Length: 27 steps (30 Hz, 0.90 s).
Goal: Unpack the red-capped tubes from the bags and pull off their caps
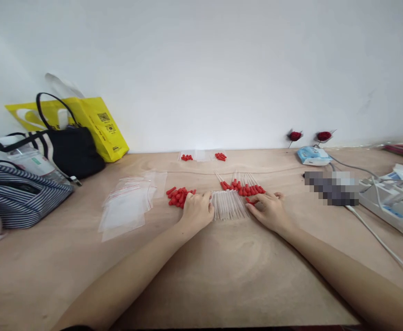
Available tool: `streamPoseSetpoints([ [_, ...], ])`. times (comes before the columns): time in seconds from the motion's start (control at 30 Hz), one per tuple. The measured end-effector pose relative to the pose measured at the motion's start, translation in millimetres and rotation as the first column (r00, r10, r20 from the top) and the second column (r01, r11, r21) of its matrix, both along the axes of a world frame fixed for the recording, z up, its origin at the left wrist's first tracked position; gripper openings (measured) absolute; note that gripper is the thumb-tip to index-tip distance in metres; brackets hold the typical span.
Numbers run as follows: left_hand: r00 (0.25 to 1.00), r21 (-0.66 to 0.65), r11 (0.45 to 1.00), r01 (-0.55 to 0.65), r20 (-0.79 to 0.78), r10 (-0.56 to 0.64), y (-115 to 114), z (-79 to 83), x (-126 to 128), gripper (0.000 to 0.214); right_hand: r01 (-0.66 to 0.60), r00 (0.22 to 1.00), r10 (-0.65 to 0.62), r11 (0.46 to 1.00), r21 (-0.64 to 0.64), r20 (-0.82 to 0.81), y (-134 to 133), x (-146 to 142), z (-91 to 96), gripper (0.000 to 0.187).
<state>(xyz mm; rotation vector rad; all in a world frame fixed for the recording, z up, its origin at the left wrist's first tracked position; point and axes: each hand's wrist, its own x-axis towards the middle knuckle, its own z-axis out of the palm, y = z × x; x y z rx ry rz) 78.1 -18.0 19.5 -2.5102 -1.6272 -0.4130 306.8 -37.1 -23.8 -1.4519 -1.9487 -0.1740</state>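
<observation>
A row of clear thin tubes (228, 204) lies on the wooden table (201, 276) between my hands. My left hand (197, 209) rests at the tubes' left edge, fingers curled against them, beside a pile of loose red caps (178, 195). My right hand (268, 209) lies at the tubes' right edge, fingers extended, its fingertips on a red cap (250, 201). Just behind the tubes lie more tubes fitted with red caps (243, 187). Whether either hand grips anything is hard to make out.
Clear zip bags (129, 204) lie spread at the left. Bags (66, 147) stand at the far left, one yellow (101, 126). Small packets with red caps (203, 156) sit near the wall. A power strip and cables (388, 202) occupy the right.
</observation>
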Motion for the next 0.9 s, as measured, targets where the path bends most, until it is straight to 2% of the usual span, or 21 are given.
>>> streamPoseSetpoints([
  [0.2, 0.994, -0.017, 0.998, -0.055, -0.091, 0.053, 4, 3.9, 6, 0.017, 0.018, 1.0, -0.018, 1.0, -0.016, -0.005, 3, -10, 0.0, 0.025],
  [0.4, 0.999, -0.01, 0.999, -0.04, -0.037, 0.04, 4, 2.8, 6, 0.021, 0.031, 0.999, -0.032, 0.999, -0.03, -0.036, 5, -9, 1.4, 0.03],
  [0.5, 0.994, 0.096, 0.995, 0.033, 0.104, -0.043, 1, -2.8, -4, 0.022, 0.08, 0.996, -0.082, 0.995, -0.058, -0.028, 16, -12, 8.6, 0.027],
  [0.6, 0.963, 0.246, 0.959, 0.143, 0.188, -0.192, -5, -11.8, -22, 0.02, 0.146, 0.989, -0.144, 0.982, -0.12, 0.024, 35, -23, 21.8, 0.025],
  [0.7, 0.945, 0.299, 0.934, 0.194, 0.197, -0.26, -11, -17.7, -40, 0.02, 0.203, 0.979, -0.193, 0.952, -0.231, 0.068, 60, -39, 37.0, 0.024],
  [0.8, 0.947, 0.299, 0.941, 0.156, 0.227, -0.229, -13, -18.0, -50, 0.019, 0.269, 0.962, -0.226, 0.88, -0.391, 0.152, 85, -54, 47.1, 0.023],
  [0.9, 0.947, 0.277, 0.953, 0.125, 0.253, -0.198, -11, -16.0, -52, 0.018, 0.301, 0.953, -0.241, 0.834, -0.462, 0.185, 103, -63, 48.3, 0.023],
])
